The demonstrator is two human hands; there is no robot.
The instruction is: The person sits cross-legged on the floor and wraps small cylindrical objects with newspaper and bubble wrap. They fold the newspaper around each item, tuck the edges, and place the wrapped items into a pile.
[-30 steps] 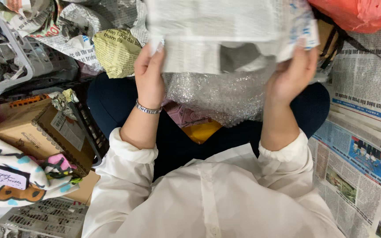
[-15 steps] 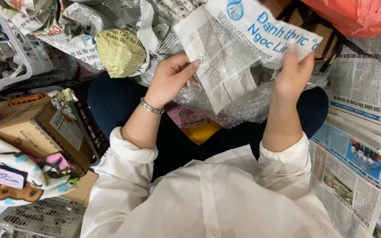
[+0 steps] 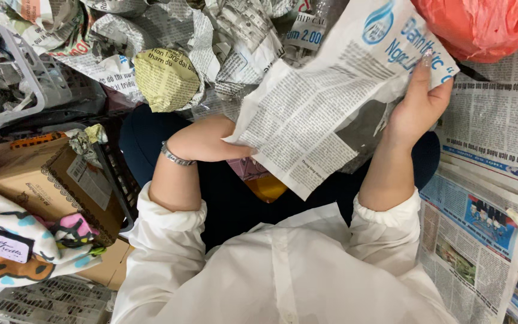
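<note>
newspaper sheet (image 3: 307, 120) lowered | left hand (image 3: 235, 150) now beneath | right hand (image 3: 418, 102) fingers grip edge

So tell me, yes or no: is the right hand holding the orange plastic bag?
No: the right hand grips the top edge of the newspaper sheet, while the orange plastic bag lies apart above it.

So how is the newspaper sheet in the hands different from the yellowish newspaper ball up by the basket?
The newspaper sheet is spread open and mostly flat; the yellowish newspaper ball is crumpled into a wad. The sheet is white with blue lettering at its top; the ball is yellow-tinted. The right hand grips the sheet and the left hand goes behind it; the ball lies untouched among other crumpled paper. Both are printed newsprint.
</note>
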